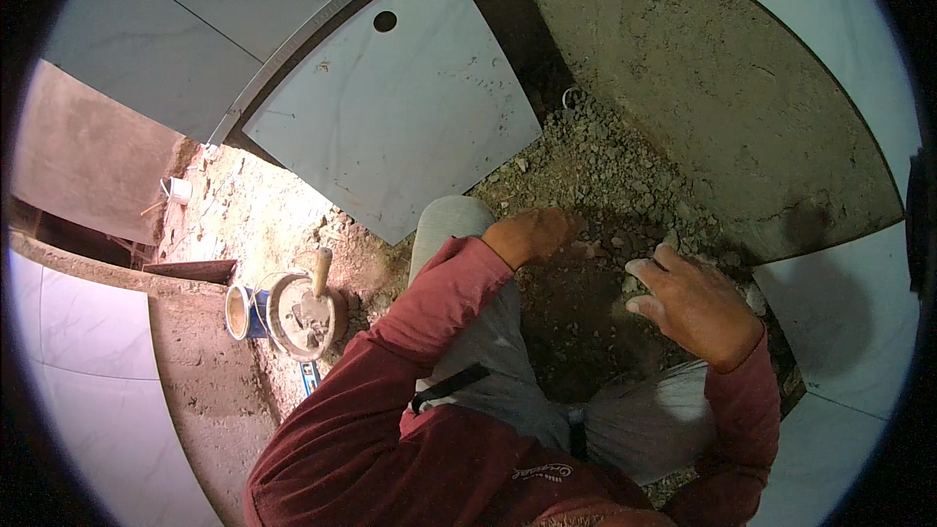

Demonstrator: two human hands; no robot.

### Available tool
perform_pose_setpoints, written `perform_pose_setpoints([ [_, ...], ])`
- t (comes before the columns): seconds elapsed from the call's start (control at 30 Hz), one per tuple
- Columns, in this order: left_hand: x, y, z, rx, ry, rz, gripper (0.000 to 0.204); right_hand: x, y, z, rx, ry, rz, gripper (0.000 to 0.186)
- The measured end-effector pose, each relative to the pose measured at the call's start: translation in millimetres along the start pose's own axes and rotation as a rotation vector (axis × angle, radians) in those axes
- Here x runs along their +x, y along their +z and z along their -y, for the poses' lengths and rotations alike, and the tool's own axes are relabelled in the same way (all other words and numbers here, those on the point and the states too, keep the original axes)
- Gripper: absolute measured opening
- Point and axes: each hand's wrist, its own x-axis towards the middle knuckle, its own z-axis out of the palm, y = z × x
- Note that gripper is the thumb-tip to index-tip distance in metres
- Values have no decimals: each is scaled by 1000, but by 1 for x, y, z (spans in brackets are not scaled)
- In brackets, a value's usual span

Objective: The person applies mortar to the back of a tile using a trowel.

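Premises: a building site, apparently an interior with tiling part done. The ground is loose rubble [615,161] and soil. Pale marbled tiles [166,15] with straight joints cover surfaces at upper left, while a rough grey cement face [703,88] at upper right stands bare beside more tiling. A large cut tile [410,127] bears a round hole. At left, a raw concrete ledge [220,361] borders further tiling. Trade equipment noted: a bucket [339,317] containing grey mortar-like paste [301,317], with a tool handle [322,268] protruding, and a blue container [259,312] alongside.
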Motion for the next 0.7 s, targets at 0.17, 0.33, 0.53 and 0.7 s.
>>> perform_pose_setpoints([
  [0.17, -3, -1, 7, -64, 12, 3, 63, 0, -2, 3, 8, 4, -3, 39],
  [0.33, 0, 1, 2, -74, -68, 60, 63, -2, -2, 1, 16, 3, 3, 38],
  [0.53, 2, -1, -3, -56, -17, 20, 63, -3, -2, 1, -13, -8, -41, 40],
  [0.7, -2, -3, -4, -51, 11, 3, 65, -3, 0, 0, -19, -26, -51, 40],
])
